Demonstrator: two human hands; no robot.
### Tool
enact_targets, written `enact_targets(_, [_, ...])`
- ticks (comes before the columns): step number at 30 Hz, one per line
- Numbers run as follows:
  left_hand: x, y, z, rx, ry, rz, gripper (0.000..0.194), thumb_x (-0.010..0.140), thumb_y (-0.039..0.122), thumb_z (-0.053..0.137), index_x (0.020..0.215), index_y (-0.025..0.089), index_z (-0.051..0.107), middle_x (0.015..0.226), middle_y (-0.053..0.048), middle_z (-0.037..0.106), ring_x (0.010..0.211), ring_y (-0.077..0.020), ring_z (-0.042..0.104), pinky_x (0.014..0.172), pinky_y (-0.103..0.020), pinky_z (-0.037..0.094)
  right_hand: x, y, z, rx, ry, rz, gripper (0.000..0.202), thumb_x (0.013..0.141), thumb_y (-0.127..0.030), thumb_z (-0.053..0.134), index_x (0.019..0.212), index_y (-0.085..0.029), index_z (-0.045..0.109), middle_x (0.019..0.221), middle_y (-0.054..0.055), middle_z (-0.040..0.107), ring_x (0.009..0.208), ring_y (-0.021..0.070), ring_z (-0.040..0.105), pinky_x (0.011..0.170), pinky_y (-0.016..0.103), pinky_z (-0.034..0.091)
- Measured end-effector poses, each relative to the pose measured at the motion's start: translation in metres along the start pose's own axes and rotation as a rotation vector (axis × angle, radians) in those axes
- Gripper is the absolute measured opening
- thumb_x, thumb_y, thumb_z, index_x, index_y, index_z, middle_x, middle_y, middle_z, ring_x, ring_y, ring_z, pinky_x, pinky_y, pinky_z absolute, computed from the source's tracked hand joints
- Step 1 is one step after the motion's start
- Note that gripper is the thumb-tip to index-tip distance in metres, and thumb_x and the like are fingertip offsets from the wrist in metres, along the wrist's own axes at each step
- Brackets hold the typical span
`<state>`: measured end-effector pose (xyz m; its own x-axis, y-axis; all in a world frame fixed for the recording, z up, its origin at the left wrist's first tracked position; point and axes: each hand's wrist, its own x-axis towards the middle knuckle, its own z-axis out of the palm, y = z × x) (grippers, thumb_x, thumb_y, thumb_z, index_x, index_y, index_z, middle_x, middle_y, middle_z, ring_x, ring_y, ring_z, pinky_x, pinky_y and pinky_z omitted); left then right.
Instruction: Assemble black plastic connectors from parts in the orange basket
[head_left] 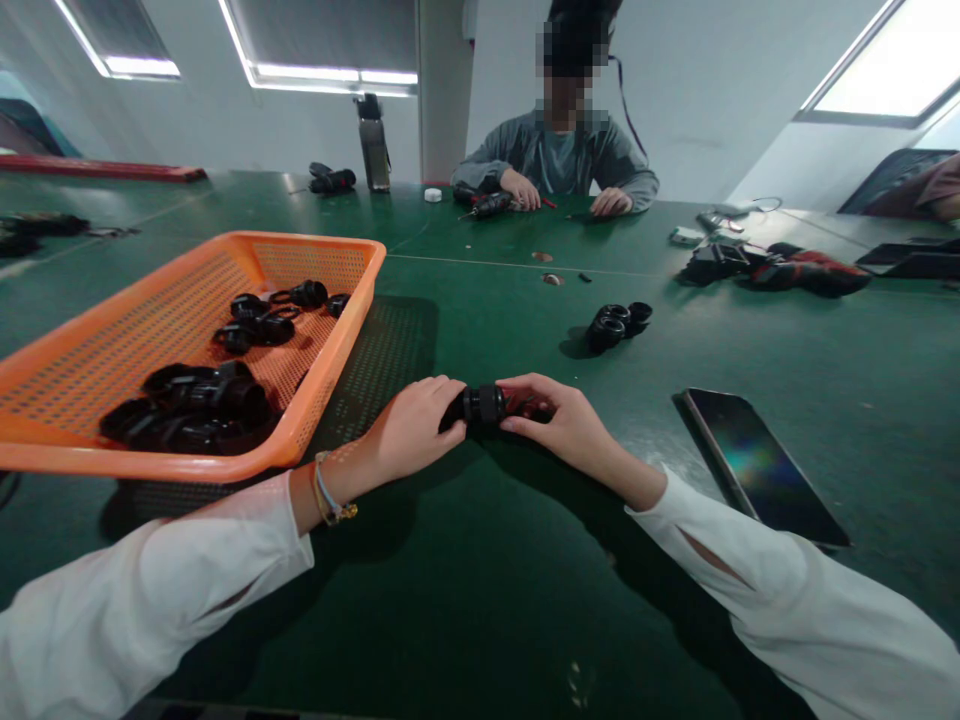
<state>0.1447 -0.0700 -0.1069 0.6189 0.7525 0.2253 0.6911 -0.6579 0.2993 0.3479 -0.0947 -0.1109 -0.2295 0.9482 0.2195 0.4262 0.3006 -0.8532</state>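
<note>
A black cylindrical fitting (486, 403) with a ribbed, nut-like collar lies level between my two hands, just over the green table (465, 600). My left hand (420, 425) is closed round its left end, thumb towards me. At the opposite end my right hand (559, 420) curls its thumb and fingers against the fitting; my fingers partly hide that end. Left of my hands, an orange perforated basket (330, 400) holds several black fittings (202, 405) in two loose groups. A small cluster of black ring-like parts (616, 325) sits on the table beyond my right hand.
A phone (761, 465) lies right of my right forearm. Across the table sits a person (559, 150), both hands on the tabletop near a dark tool (491, 205). A dark bottle (373, 145) stands at the back. Black and red items (787, 268) are piled at far right.
</note>
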Motion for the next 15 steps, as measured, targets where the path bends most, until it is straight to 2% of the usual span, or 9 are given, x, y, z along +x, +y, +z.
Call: enact_targets(15, [0.0005, 0.0006, -0.0003, 0.002, -0.003, 0.005, 0.021, 0.077, 0.018, 0.047, 0.096, 0.012, 0.056, 0.086, -0.008, 0.061, 0.084, -0.0222, 0.058, 0.078, -0.036, 0.049, 0.0, -0.0034, -0.0014, -0.026, -0.009, 0.017, 0.033, 0.067, -0.02, 0.069, 0.1, -0.02, 0.063, 0.09, 0.003, 0.07, 0.079, 0.0167, 0.065, 0.073, 0.033, 0.052])
